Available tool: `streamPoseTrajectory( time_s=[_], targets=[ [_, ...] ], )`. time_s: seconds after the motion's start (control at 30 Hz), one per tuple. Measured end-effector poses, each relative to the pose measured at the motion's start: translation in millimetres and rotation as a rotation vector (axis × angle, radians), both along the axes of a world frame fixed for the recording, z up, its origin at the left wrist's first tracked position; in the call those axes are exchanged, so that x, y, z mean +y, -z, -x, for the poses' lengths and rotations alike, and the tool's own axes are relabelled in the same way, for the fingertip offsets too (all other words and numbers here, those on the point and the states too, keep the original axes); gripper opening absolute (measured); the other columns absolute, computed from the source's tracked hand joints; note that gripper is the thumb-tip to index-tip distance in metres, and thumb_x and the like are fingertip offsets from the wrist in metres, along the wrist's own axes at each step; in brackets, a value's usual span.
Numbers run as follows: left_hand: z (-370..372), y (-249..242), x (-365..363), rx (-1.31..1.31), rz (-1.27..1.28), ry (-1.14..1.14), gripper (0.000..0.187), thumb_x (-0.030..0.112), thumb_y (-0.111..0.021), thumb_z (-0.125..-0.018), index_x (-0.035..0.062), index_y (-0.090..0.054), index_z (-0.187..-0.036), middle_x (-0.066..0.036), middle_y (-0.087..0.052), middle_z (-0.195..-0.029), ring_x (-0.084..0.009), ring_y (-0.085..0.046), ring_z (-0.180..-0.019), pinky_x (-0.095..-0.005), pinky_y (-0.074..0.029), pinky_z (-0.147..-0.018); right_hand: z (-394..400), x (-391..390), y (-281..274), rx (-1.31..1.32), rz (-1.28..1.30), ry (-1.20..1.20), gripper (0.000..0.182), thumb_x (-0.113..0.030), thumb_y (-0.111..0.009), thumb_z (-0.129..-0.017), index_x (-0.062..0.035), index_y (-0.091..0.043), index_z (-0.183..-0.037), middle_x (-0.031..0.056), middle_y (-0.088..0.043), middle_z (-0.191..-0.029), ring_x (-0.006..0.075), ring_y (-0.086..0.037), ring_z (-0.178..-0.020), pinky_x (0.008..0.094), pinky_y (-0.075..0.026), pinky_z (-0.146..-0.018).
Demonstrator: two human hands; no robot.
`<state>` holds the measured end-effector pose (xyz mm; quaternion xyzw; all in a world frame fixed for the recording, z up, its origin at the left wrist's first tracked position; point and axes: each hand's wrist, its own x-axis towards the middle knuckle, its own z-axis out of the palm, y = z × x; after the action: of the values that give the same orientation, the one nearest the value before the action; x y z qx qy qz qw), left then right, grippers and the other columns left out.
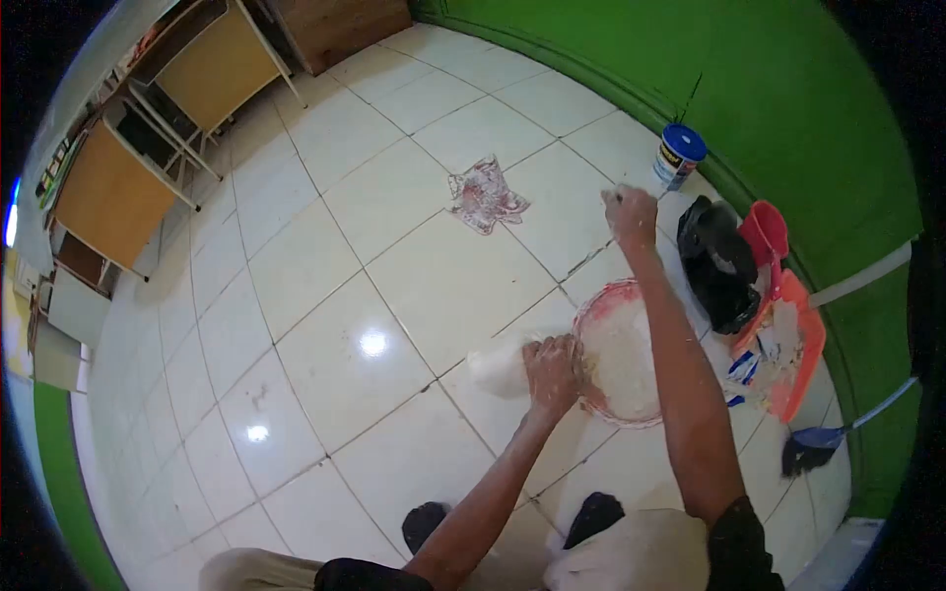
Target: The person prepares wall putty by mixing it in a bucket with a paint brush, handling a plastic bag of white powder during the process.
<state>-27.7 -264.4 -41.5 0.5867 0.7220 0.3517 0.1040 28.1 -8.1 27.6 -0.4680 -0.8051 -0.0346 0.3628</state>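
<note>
My left hand (554, 372) is closed around the neck of a white bag (498, 367), right beside the left rim of a round basin. The basin (621, 422) has a pinkish-red rim and holds a pale, whitish material. Part of the basin is hidden behind my right forearm. My right hand (631, 210) is raised beyond the basin's far side, its fingers curled into a fist. Whitish residue marks its fingers, and whatever lies inside the fist cannot be made out.
Along the green wall stand a blue-lidded tub (680, 156), a black plastic bag (717, 264), a red dipper (765, 234) and an orange dustpan (810, 340) with debris. A blue brush (813, 448) lies nearby. A crumpled, star-shaped plastic sheet (488, 195) is on the tiles; desks (222, 74) stand left.
</note>
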Motion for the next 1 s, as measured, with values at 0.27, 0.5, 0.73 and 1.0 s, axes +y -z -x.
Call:
streamPoseTrajectory(
  time_s=[0.27, 0.5, 0.73, 1.0],
  targets=[
    [25, -3, 17, -0.143, -0.092, 0.015, 0.017, 0.019, -0.051, -0.091, 0.0067, -0.063, -0.091, -0.012, -0.066, -0.091, -0.0313, -0.06, -0.086, -0.0443, -0.039, -0.08, -32, -32, -48, 0.31, -0.178, -0.248, 0.015, -0.015, -0.062, -0.087, -0.0016, -0.069, -0.089, 0.0179, -0.064, -0.07, 0.0307, -0.064, -0.06, 0.0378, -0.05, -0.059],
    [41, -11, 21, -0.392, -0.005, 0.038, 0.021, 0.021, -0.059, -0.09, 0.0006, -0.066, -0.092, -0.014, -0.068, -0.083, -0.0288, -0.065, -0.073, -0.0378, -0.049, -0.068, -210, -28, -73, 0.76, 0.203, 0.065, 0.014, -0.01, -0.059, -0.089, 0.002, -0.066, -0.088, 0.0065, -0.062, -0.069, 0.0115, -0.059, -0.055, 0.0256, -0.053, -0.049],
    [45, -44, 16, -0.456, 0.026, -0.001, 0.018, 0.015, -0.063, -0.088, -0.0013, -0.067, -0.091, -0.015, -0.068, -0.083, -0.0219, -0.063, -0.071, -0.0326, -0.049, -0.068, -455, -39, 25, 0.869, 0.258, 0.561, 0.018, -0.017, -0.066, -0.083, 0.0006, -0.067, -0.081, 0.0059, -0.063, -0.067, 0.0173, -0.063, -0.055, 0.0322, -0.054, -0.05],
    [44, -39, 24, -0.436, 0.036, -0.01, 0.018, 0.016, -0.062, -0.089, -0.0012, -0.067, -0.088, -0.007, -0.064, -0.074, -0.013, -0.057, -0.067, -0.0281, -0.046, -0.064, -496, -66, 17, 1.401, 0.479, 0.517, 0.036, -0.023, -0.063, -0.087, -0.0052, -0.059, -0.118, 0.0083, -0.064, -0.086, 0.0201, -0.062, -0.067, 0.039, -0.057, -0.058]
  ],
)
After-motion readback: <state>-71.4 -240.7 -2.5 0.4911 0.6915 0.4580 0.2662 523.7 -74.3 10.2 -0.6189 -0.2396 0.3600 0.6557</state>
